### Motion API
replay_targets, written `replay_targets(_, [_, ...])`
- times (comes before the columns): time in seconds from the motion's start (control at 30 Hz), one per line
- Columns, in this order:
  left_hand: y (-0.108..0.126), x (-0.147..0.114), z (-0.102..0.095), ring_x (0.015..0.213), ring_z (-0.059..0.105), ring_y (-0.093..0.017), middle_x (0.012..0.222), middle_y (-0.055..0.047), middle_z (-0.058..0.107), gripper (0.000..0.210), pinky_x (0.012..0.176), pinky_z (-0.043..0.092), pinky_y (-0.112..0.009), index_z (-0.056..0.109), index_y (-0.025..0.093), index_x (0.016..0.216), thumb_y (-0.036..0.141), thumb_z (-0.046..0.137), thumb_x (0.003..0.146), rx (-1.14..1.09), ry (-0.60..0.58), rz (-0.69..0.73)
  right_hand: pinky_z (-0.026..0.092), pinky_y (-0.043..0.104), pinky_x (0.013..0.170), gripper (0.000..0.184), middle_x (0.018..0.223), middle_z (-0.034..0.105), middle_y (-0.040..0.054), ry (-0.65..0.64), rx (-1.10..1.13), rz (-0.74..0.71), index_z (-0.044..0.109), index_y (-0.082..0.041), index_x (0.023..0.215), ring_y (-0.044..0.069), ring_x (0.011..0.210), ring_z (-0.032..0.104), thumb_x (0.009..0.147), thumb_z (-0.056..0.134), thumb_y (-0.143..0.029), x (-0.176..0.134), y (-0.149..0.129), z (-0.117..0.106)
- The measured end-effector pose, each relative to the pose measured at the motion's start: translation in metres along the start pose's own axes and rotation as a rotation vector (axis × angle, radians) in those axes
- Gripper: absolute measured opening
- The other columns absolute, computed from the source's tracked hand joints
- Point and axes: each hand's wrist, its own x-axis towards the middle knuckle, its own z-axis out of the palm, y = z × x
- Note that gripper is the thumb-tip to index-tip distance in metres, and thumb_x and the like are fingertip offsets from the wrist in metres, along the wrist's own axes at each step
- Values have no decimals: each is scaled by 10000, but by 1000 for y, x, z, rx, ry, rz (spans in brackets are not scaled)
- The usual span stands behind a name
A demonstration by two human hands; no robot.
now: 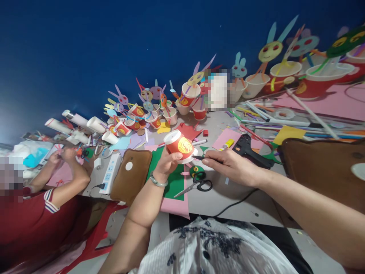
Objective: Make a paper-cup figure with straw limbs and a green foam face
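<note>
My left hand [168, 161] is wrapped around a red and white paper cup [178, 144] with a yellow print, held on its side above the table. In my right hand [222, 163] is a slim black tool [197, 157], its tip at the cup's white rim; the exact kind is not clear. Just below lie a pair of scissors [196, 185] with black handles and a green paper disc [197, 172] with yellow and red details. Green paper [173, 186] rests on a pink sheet under my left hand.
A black glue gun [251, 152] lies to the right, near a brown cushion [322, 171]. Another brown cushion [131, 173] and a white power strip [111, 173] are left. Paper cups with rabbit faces [152, 118] line the back. A co-worker [54, 213] sits at far left.
</note>
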Motion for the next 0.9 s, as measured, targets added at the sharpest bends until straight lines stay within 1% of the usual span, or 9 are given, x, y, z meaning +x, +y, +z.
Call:
replay_targets(0.1, [0, 0, 1, 972, 685, -270, 1046, -105, 712, 678, 841, 559, -383, 602, 175, 1221, 377, 810, 608, 5, 22, -2, 337, 259, 562, 467, 614, 414, -40, 13, 15, -8, 436, -214, 682, 111, 581, 399, 969, 421, -582, 0, 0, 1])
replay_targets(0.3, [1, 0, 1, 1003, 692, -264, 1080, -91, 716, 612, 870, 561, -372, 620, 183, 1197, 340, 808, 636, -59, -39, 14, 326, 252, 521, 511, 587, 421, -34, 83, 115, -2, 451, -212, 683, 106, 547, 385, 955, 411, -643, 0, 1, 2])
replay_targets(0.4, [0, 1, 1, 955, 699, -249, 1059, -88, 729, 617, 856, 565, -366, 644, 175, 1145, 371, 844, 596, -55, 4, -1, 333, 247, 493, 525, 583, 449, -27, 178, 186, 2, 481, -211, 707, 105, 531, 394, 947, 403, -670, 0, 1, 3])
replay_targets(0.5, [-3, 2, 2, 888, 706, -237, 1000, -83, 740, 601, 820, 565, -354, 667, 162, 1078, 396, 874, 565, -31, 34, -14, 363, 243, 496, 482, 598, 521, -12, 279, 108, -39, 564, -202, 751, 113, 543, 450, 869, 552, -669, -1, 3, 7])
replay_targets(0.57, [-6, 3, 2, 854, 706, -226, 966, -77, 741, 550, 805, 560, -347, 672, 158, 1045, 408, 872, 598, 0, 15, -34, 403, 243, 518, 399, 641, 616, 9, 311, 11, -75, 635, -197, 832, 127, 559, 519, 829, 641, -596, -1, 6, 12])
replay_targets(0.63, [-9, 4, 3, 866, 704, -231, 972, -81, 740, 543, 811, 553, -351, 668, 158, 1047, 454, 862, 635, 31, -20, -58, 459, 248, 581, 321, 780, 723, 39, 332, -69, -103, 683, -199, 992, 140, 601, 597, 846, 642, -483, -1, 10, 17])
replay_targets(0.73, [-13, 3, 5, 907, 701, -252, 1013, -100, 736, 611, 815, 546, -362, 656, 157, 1093, 611, 782, 705, 70, -63, -104, 493, 252, 656, 347, 966, 771, 61, 367, -138, -106, 675, -218, 1170, 143, 651, 658, 870, 600, -376, -1, 13, 21])
replay_targets(0.83, [-16, 2, 8, 778, 695, -239, 878, -100, 731, 671, 725, 540, -355, 669, 142, 1046, 755, 620, 775, 87, -135, -196, 451, 242, 599, 294, 810, 744, 32, 424, -161, -78, 691, -208, 1091, 134, 587, 611, 867, 577, -361, 1, 15, 19])
replay_targets(0.9, [-18, 3, 9, 716, 683, -235, 832, -105, 722, 751, 686, 537, -360, 675, 135, 1040, 824, 550, 767, 68, -194, -279, 405, 243, 563, 210, 649, 648, -5, 492, -176, -38, 676, -203, 940, 119, 530, 521, 862, 561, -359, 2, 16, 16])
